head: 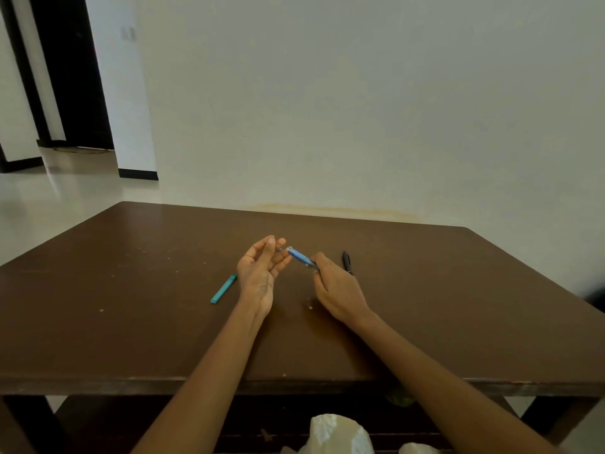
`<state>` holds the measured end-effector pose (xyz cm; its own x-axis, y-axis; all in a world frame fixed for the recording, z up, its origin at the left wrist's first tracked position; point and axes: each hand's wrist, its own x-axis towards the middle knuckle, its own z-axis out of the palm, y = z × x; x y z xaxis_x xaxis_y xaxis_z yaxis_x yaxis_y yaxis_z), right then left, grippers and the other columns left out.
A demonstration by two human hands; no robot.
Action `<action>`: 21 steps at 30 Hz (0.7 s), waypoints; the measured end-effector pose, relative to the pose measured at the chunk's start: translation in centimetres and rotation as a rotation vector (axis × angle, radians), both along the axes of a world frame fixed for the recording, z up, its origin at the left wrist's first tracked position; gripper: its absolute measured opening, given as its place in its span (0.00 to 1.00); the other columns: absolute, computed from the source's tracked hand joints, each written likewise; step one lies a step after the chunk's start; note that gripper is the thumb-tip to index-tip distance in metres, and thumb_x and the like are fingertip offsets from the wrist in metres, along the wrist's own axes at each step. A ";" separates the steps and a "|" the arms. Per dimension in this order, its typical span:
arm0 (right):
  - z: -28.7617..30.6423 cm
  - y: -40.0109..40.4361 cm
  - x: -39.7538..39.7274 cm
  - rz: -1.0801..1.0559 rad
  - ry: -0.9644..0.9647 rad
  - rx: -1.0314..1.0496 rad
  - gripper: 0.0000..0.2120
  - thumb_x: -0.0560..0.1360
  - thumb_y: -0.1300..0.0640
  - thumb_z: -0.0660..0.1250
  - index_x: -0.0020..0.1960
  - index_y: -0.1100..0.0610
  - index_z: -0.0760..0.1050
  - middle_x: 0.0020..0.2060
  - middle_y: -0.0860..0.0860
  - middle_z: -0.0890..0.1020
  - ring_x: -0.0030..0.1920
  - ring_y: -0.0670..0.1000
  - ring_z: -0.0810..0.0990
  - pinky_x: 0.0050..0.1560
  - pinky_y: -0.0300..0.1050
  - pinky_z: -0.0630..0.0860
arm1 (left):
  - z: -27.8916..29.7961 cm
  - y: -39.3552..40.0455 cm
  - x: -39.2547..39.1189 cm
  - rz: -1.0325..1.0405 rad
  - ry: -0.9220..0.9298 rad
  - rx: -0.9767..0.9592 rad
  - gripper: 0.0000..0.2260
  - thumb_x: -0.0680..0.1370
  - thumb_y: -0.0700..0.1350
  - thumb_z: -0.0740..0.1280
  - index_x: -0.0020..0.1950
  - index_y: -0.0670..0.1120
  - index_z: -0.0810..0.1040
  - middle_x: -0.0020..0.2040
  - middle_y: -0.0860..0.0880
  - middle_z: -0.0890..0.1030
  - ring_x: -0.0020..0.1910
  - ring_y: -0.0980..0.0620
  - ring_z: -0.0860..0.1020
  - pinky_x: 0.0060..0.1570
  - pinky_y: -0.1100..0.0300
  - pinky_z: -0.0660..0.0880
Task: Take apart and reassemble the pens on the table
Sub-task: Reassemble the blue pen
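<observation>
My right hand (pixel 337 290) sits just right of the frame's middle, fingers curled around the lower end of a blue pen (pixel 302 257). The pen slants up and to the left from my grip, its pale tip reaching toward my left hand (pixel 260 273). That left hand is held palm up and toward me at the middle of the frame, fingers relaxed and mostly straight; the fingertips (pixel 284 257) meet the pen's tip, though I cannot tell whether they pinch it or only touch it. Both hands hover above the brown table (pixel 131 322), which fills the lower half of the frame.

2 other pens lie on the tabletop. A teal pen (pixel 223 289) rests left of my left wrist, slanting from lower left to upper right, apart from the hand. A black pen (pixel 347 262) lies just right of my right hand, close behind the knuckles, nearly upright in the frame; its lower end is hidden by my hand.

A small pale speck (pixel 309 307) sits on the table between my 2 wrists. My bare forearms run down to the bottom edge of the frame. Something whitish and crumpled (pixel 334 434) shows at the bottom centre, below the table's near edge. A pale wall (pixel 360 109) fills the upper frame, with a dark doorway (pixel 72 77) at upper left.
</observation>
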<state>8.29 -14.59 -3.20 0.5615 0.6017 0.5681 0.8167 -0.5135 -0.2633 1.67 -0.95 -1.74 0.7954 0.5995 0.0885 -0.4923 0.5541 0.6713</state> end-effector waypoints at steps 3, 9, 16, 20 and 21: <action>-0.2 0.0 0.1 0.011 -0.005 -0.024 0.04 0.80 0.57 0.54 0.48 0.54 0.66 0.33 0.45 0.70 0.28 0.43 0.67 0.30 0.34 0.66 | 0.0 0.0 0.0 -0.002 -0.006 -0.016 0.05 0.75 0.39 0.67 0.51 0.44 0.77 0.42 0.47 0.85 0.43 0.50 0.84 0.39 0.58 0.81; -0.3 0.2 0.1 0.006 0.023 -0.040 0.04 0.81 0.57 0.53 0.50 0.54 0.66 0.32 0.45 0.70 0.28 0.43 0.68 0.30 0.35 0.67 | 0.0 0.0 -0.2 -0.002 0.004 0.010 0.06 0.75 0.38 0.68 0.51 0.43 0.77 0.42 0.46 0.85 0.44 0.49 0.84 0.40 0.58 0.81; -0.2 0.2 -0.2 0.025 0.031 -0.048 0.03 0.80 0.58 0.53 0.49 0.53 0.64 0.33 0.46 0.71 0.28 0.43 0.68 0.30 0.35 0.65 | 0.0 -0.1 -0.1 0.001 0.019 0.040 0.06 0.74 0.38 0.68 0.51 0.43 0.77 0.42 0.47 0.85 0.45 0.50 0.84 0.41 0.59 0.81; -0.2 0.2 -0.2 0.022 0.040 -0.048 0.03 0.80 0.59 0.53 0.50 0.55 0.66 0.34 0.47 0.72 0.29 0.44 0.68 0.30 0.36 0.66 | 0.0 0.0 -0.1 -0.001 0.006 0.017 0.05 0.75 0.38 0.67 0.50 0.44 0.77 0.41 0.47 0.85 0.44 0.50 0.84 0.40 0.59 0.81; -0.2 0.2 -0.2 0.021 0.040 -0.047 0.04 0.80 0.59 0.53 0.50 0.55 0.66 0.35 0.47 0.72 0.29 0.44 0.68 0.30 0.36 0.66 | 0.0 0.0 -0.1 0.002 0.003 0.009 0.05 0.75 0.39 0.67 0.50 0.44 0.77 0.41 0.47 0.85 0.43 0.50 0.84 0.40 0.59 0.81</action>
<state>8.12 -14.43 -3.38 0.5699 0.6394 0.5161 0.8169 -0.5087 -0.2719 1.54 -0.95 -1.75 0.7946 0.6002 0.0915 -0.4914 0.5471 0.6776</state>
